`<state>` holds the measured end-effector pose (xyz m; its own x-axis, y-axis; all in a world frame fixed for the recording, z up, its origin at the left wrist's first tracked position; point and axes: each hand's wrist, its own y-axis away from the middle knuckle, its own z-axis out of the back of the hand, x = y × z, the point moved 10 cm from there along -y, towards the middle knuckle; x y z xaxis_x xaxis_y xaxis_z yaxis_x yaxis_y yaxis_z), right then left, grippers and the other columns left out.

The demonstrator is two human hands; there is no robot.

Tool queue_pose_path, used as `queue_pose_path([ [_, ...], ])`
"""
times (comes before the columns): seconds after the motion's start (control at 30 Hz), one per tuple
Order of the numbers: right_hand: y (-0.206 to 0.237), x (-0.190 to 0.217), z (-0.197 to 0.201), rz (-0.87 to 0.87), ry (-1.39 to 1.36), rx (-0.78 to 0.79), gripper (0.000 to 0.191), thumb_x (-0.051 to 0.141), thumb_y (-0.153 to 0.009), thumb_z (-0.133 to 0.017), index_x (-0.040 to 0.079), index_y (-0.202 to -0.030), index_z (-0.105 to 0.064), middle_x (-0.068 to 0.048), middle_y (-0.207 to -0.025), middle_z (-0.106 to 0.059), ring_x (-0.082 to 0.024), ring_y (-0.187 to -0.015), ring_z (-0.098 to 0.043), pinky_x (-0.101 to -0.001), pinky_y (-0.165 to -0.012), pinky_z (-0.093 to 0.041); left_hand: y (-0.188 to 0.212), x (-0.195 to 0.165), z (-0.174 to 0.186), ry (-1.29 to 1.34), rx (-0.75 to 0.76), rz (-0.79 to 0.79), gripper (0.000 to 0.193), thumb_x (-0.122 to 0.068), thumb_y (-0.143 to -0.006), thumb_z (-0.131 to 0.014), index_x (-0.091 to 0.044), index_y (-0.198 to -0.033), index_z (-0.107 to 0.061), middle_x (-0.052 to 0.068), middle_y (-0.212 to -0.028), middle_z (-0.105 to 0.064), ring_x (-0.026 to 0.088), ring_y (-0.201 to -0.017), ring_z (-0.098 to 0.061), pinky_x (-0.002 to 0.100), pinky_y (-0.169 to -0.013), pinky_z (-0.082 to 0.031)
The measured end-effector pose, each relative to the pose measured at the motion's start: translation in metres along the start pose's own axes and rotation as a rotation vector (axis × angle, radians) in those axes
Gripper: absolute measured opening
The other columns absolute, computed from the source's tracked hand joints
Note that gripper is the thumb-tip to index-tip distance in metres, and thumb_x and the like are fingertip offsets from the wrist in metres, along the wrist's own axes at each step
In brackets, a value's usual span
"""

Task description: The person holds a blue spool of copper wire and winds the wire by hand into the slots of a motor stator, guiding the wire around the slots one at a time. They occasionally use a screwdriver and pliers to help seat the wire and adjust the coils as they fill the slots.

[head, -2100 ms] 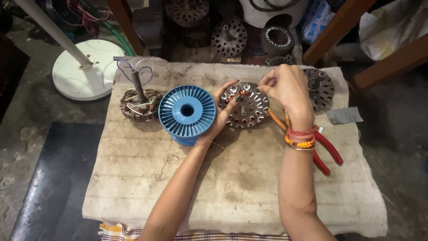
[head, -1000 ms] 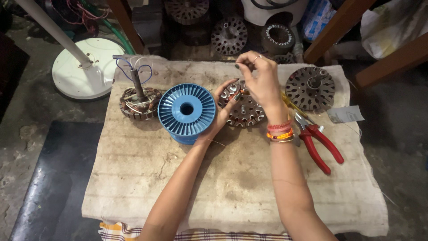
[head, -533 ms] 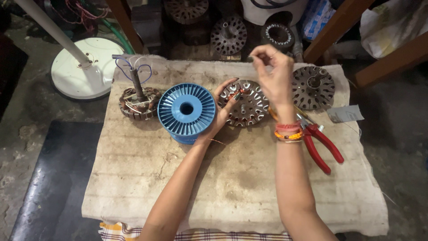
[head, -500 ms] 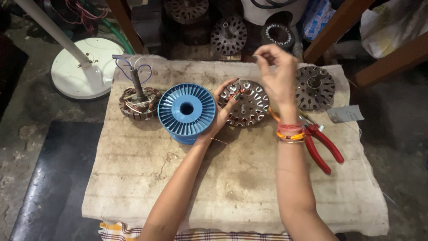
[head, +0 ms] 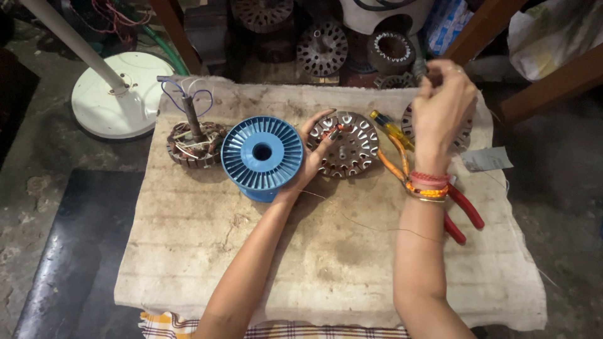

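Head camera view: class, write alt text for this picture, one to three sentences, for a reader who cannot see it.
A person's left hand steadies a round slotted metal motor core on a worn cloth-covered table, while the right hand is raised above it, fingers pinched together. A blue plastic spool sits left of the core, a wound core with wires beyond it, and red-handled pliers lie right.

Matt ribbed blue plastic spool (head: 262, 156); dull grey metal stator (head: 344, 144); rough stained cloth (head: 314, 251); glossy red-handled pliers (head: 461, 210).
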<state>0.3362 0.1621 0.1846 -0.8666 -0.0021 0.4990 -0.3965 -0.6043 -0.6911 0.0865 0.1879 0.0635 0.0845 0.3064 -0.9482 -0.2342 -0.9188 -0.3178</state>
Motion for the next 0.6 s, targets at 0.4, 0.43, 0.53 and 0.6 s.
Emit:
queue_pose_path([
  [0.4, 0.041, 0.041, -0.076, -0.063, -0.025, 0.757, 0.029, 0.007, -0.095, -0.067, 0.009, -0.123, -0.074, -0.018, -0.095, -0.076, -0.027, -0.078, -0.072, -0.0394, -0.077, -0.055, -0.001, -0.005, -0.001, -0.039, 0.000, -0.110, 0.052, 0.001, -0.093, -0.070, -0.010, -0.142, -0.058, 0.013, -0.130, -0.071, 0.021, -0.122, -0.067, 0.035, -0.108, -0.051],
  [0.43, 0.042, 0.036, -0.079, -0.075, -0.046, 0.771, 0.026, 0.007, -0.095, -0.068, 0.008, -0.120, -0.075, -0.017, -0.092, -0.077, -0.026, -0.078, -0.072, -0.0385, -0.076, -0.055, -0.002, -0.003, -0.002, -0.024, 0.003, -0.089, 0.051, 0.001, -0.093, -0.070, -0.010, -0.142, -0.058, 0.013, -0.130, -0.071, 0.021, -0.121, -0.067, 0.035, -0.108, -0.052],
  [0.53, 0.035, 0.041, -0.081, 0.035, -0.266, 0.684, 0.024, 0.001, -0.088, -0.075, 0.003, -0.111, -0.077, -0.016, -0.092, -0.078, -0.019, -0.080, -0.075, -0.0325, -0.076, -0.058, -0.002, 0.000, -0.002, 0.003, 0.006, -0.068, 0.051, 0.000, -0.093, -0.069, -0.010, -0.142, -0.059, 0.012, -0.130, -0.071, 0.021, -0.122, -0.068, 0.035, -0.108, -0.053],
  [0.6, 0.033, 0.031, -0.087, -0.019, -0.308, 0.656, 0.025, -0.003, -0.084, -0.076, 0.003, -0.108, -0.078, -0.014, -0.088, -0.079, -0.017, -0.077, -0.074, -0.0297, -0.073, -0.059, -0.001, -0.004, -0.002, -0.007, 0.002, -0.109, 0.052, 0.001, -0.092, -0.069, -0.009, -0.142, -0.058, 0.012, -0.134, -0.069, 0.022, -0.126, -0.065, 0.035, -0.111, -0.050],
])
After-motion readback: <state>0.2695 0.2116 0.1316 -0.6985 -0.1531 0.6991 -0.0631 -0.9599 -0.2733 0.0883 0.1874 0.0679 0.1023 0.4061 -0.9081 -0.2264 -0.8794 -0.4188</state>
